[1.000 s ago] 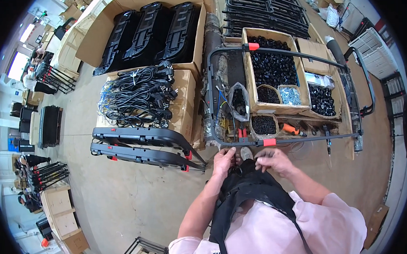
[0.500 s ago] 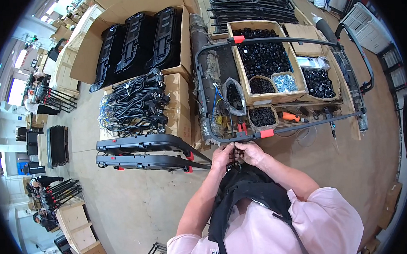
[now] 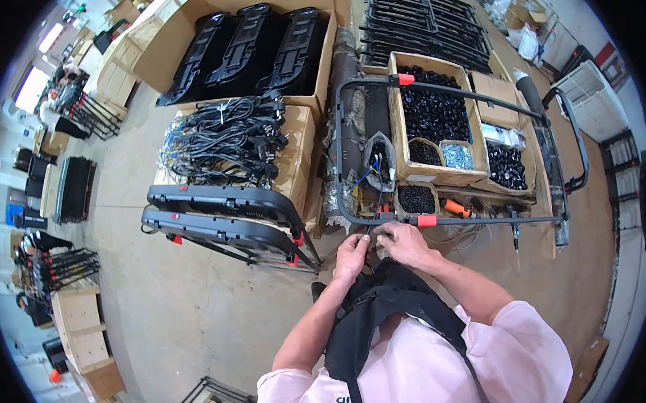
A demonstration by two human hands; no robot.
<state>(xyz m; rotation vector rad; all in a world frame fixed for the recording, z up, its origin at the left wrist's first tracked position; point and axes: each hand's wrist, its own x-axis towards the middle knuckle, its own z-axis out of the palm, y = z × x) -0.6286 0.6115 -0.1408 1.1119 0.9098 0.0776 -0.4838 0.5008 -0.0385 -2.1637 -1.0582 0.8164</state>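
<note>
A black tubular frame (image 3: 515, 223) with red clips lies across the boxes in front of me. At its near bar, beside a red clip (image 3: 425, 221), both hands work close together. My left hand (image 3: 352, 256) is closed, thumb and fingertips pinching a thin black cable (image 3: 369, 230) just below the bar. Right against it, my right hand (image 3: 403, 243) is closed too, its back turned up and its fingertips at the same cable. The fingers partly hide the cable. Blue and yellow wire ends (image 3: 371, 175) show inside the frame, near a clear plastic bag (image 3: 379, 156).
Two black panels with legs (image 3: 223, 219) stand at the left, before a carton heaped with black power cables (image 3: 223, 144). Boxes of black knobs (image 3: 434, 103) and silver screws (image 3: 458, 156) sit under the frame, near an orange-handled tool (image 3: 456, 208). A carton (image 3: 329, 53) holds black covers.
My right hand has turned over, its back now facing up and its fingers reaching across toward the left. The whole view has swung slightly, shifting the frame and boxes right and down.
</note>
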